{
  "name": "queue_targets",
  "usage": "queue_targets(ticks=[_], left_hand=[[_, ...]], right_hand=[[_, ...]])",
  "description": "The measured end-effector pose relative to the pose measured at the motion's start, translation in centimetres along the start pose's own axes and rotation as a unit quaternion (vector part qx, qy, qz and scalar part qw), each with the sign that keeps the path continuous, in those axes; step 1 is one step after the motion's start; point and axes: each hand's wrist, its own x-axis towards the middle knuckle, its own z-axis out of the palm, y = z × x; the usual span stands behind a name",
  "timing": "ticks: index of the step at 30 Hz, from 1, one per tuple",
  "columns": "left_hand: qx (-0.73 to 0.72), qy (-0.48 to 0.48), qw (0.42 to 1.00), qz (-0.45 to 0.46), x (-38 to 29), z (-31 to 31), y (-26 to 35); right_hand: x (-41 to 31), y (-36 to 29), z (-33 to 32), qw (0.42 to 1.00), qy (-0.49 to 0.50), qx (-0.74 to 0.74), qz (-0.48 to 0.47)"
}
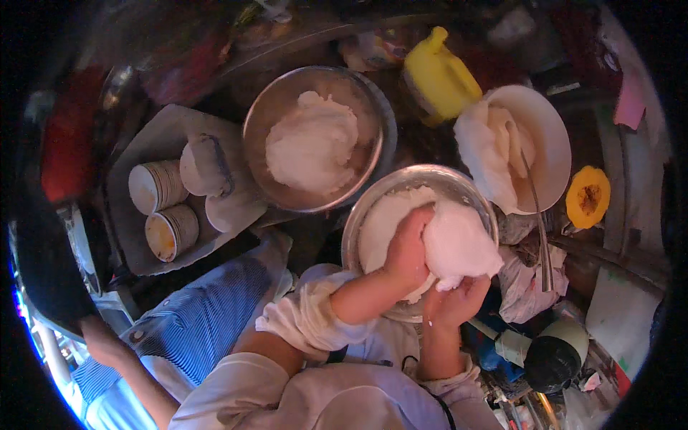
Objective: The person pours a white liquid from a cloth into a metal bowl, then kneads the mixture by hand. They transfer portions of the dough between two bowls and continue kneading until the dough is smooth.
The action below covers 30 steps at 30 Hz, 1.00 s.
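Between my two hands is a soft white lump of what looks like dough, held over a metal bowl that contains more white material. My left hand presses against the lump's left side. My right hand supports it from below, near the bowl's lower right rim. Up and to the left, a larger metal bowl holds another white, uneven mass. A white bowl at the upper right contains pale cloth-like material, and a long metal utensil leans out over its rim.
At left, a tray carries stacked round containers. A yellow plastic jug stands behind the bowls. Beside the white bowl is a yellow round object. Another person's arm and striped clothing are at lower left.
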Motion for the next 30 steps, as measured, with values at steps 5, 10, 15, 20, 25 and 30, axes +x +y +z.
queue_targets(ticks=[5, 10, 15, 20, 25, 30], left_hand=[[-0.055, -0.188, 0.971, 0.136, -0.2, -0.9, 10.4], [0.59, 0.038, 0.672, 0.447, 9.1, -7.3, 23.8], [0.834, 0.057, 0.509, 0.207, 15.6, -16.0, 29.0], [0.829, 0.076, 0.539, 0.129, 17.9, -20.3, 32.1], [0.902, 0.057, 0.356, 0.237, 16.9, -20.9, 32.7], [0.852, -0.015, 0.479, 0.21, 11.0, -15.6, 31.0]], right_hand=[[0.8, 3.3, 10.1, 0.989, -0.104, 0.106, 0.0], [7.0, 15.1, 17.4, 0.857, -0.3, -0.418, -0.027], [9.5, 22.7, 15.0, 0.574, -0.351, -0.683, -0.286], [10.3, 23.9, 13.9, 0.608, -0.439, -0.655, -0.1], [9.3, 22.6, 12.5, 0.7, -0.342, -0.577, -0.242], [8.5, 20.4, 13.2, 0.72, -0.346, -0.553, -0.238]])
